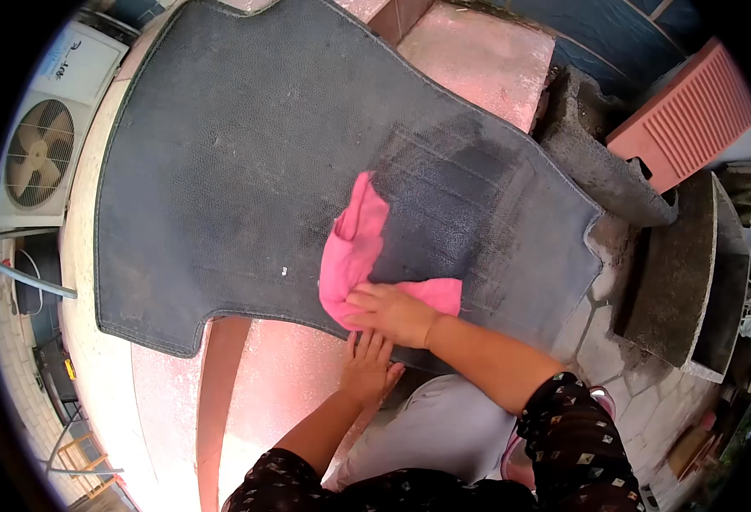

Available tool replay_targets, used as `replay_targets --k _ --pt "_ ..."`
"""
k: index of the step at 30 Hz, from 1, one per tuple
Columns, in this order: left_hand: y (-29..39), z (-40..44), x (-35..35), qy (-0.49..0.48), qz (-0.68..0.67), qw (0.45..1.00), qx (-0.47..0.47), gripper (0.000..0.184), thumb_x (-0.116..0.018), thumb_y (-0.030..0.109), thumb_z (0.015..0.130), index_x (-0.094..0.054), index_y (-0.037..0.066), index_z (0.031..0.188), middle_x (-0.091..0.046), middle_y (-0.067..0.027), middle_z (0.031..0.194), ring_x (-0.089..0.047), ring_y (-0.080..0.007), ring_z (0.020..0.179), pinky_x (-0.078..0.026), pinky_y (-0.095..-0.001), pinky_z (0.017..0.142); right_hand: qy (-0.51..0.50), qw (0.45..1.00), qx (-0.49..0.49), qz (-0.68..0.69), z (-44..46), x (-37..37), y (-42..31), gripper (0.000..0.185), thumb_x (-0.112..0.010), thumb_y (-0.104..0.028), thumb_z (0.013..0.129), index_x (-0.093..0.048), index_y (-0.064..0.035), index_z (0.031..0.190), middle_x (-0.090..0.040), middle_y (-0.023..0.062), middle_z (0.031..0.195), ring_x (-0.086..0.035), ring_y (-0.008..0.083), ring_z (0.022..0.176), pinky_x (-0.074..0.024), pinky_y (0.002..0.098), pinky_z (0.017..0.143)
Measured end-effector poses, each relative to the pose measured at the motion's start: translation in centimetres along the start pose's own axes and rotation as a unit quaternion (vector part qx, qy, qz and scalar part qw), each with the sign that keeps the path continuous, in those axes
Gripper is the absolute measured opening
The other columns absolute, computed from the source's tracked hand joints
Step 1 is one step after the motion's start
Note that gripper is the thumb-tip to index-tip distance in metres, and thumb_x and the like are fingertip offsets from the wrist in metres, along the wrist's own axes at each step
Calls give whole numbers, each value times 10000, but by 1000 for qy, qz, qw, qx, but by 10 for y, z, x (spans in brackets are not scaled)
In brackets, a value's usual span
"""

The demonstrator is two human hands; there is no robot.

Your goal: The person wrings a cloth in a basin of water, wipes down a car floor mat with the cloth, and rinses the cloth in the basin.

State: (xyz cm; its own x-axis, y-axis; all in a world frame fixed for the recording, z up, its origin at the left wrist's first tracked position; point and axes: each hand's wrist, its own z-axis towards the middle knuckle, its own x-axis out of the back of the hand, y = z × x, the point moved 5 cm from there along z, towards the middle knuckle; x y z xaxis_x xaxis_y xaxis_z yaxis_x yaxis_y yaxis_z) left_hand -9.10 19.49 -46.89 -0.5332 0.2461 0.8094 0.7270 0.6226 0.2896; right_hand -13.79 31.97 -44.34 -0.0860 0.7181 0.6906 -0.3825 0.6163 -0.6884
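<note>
A dark grey, leather-textured car floor mat (239, 162) with a stitched edge lies spread out in front of me. Bunched on its near part is a pink cloth (354, 247), with one end pointing away and another to the right. My right hand (392, 314) presses down on the cloth, its fingers gripping the near fold. Just below it, my left hand (368, 369) lies with fingers stretched out over the mat's near edge, holding nothing. Around and right of the cloth the mat has a darker, wet-looking patch.
Pink stone steps (281, 384) lie beneath the mat. An air conditioner unit (43, 136) stands at the left. To the right are a rough concrete block (593, 162), a ridged pink plastic piece (691, 115) and a dark open container (674, 273) on stone paving (601, 341).
</note>
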Motion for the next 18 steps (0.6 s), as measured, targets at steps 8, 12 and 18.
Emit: replay_targets --k 8,12,18 --pt "4 -4 9 120 -6 992 -32 714 -545 402 830 -289 75 1410 -221 -124 1486 -167 -294 1382 -116 -512 1088 200 958 -139 -154 4 123 116 340 -571 -3 705 -658 -145 1002 -571 96 1092 -497 306 1085 -385 412 913" --pt "6 -5 15 148 -4 988 -39 713 -549 393 827 -289 82 1412 -246 -121 1477 -196 -280 1375 -125 -489 1092 289 887 -274 -234 -45 162 144 342 -584 -61 720 -652 -163 1039 -564 100 1086 -492 304 1057 -389 410 887" --pt "-3 -9 33 174 -137 974 -55 656 -572 226 811 -310 33 1380 -273 -166 1446 -238 -335 1346 -188 -472 1080 197 957 -168 -131 -70 89 35 469 -636 -125 634 -590 -84 1099 -497 184 1051 -487 362 1004 -412 438 860"
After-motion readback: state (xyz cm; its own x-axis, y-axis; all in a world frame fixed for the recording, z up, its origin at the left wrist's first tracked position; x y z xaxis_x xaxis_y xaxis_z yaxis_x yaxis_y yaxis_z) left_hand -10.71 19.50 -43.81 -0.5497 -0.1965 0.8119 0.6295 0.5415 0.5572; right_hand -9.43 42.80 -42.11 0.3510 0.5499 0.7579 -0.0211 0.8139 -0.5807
